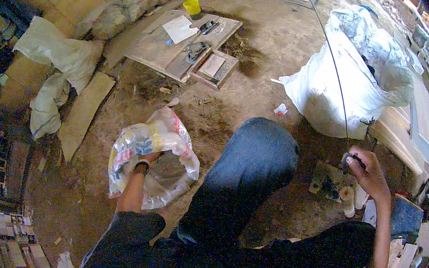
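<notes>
A clear plastic bag [181,143] with coloured print and a red edge stands open on the ground at my left. My left hand [153,156] reaches into its mouth, a band around the wrist; the plastic hides the fingers. Over at the right, my right hand [366,170] is closed around the lower end of a thin black cord [337,69]. The cord runs up from the fist, across the front of a big white sack [328,89], to the top of the view. Something small and dark shows at the fist, too unclear to name.
A low wooden board [160,48] ahead carries a yellow cup [191,6], a white sheet [180,29] and a coiled cable [195,50]. Stuffed sacks [60,51] line the left side. A pale bottle [347,201] stands below my right hand. Planks [400,139] lie at the right.
</notes>
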{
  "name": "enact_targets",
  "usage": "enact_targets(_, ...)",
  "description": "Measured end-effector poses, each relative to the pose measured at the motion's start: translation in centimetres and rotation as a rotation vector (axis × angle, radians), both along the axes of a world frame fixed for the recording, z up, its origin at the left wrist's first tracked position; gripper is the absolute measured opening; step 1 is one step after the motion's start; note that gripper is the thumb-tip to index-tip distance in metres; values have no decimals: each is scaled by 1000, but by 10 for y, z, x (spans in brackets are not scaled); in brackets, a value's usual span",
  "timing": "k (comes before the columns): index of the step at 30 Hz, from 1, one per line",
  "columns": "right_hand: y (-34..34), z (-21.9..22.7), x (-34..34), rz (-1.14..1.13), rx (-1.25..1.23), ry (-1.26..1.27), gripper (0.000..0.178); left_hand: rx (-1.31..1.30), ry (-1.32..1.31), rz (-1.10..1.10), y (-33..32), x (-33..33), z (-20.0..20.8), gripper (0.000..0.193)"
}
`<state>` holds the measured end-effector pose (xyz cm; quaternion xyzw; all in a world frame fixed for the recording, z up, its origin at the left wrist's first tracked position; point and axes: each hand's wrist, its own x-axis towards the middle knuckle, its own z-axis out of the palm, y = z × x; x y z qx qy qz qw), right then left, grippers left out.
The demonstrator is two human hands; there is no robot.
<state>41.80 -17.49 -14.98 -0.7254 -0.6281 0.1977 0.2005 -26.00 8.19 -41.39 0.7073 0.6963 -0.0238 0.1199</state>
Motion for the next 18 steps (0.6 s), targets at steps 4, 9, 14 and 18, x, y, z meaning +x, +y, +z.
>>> enact_targets(4,0,-3,-1,10,128,-6,29,-20,-2,-51,-31,11,-14,42)
enact_targets(9,3,-9,3,28,97,0,27,-29,16,-62,-58,15,-33,43)
enact_targets(14,2,-12,7,110,198,19,30,-19,36,-48,-53,4,-40,43)
enact_targets(18,0,-10,6,85,179,17,31,-18,53,-37,-51,-6,-43,44)
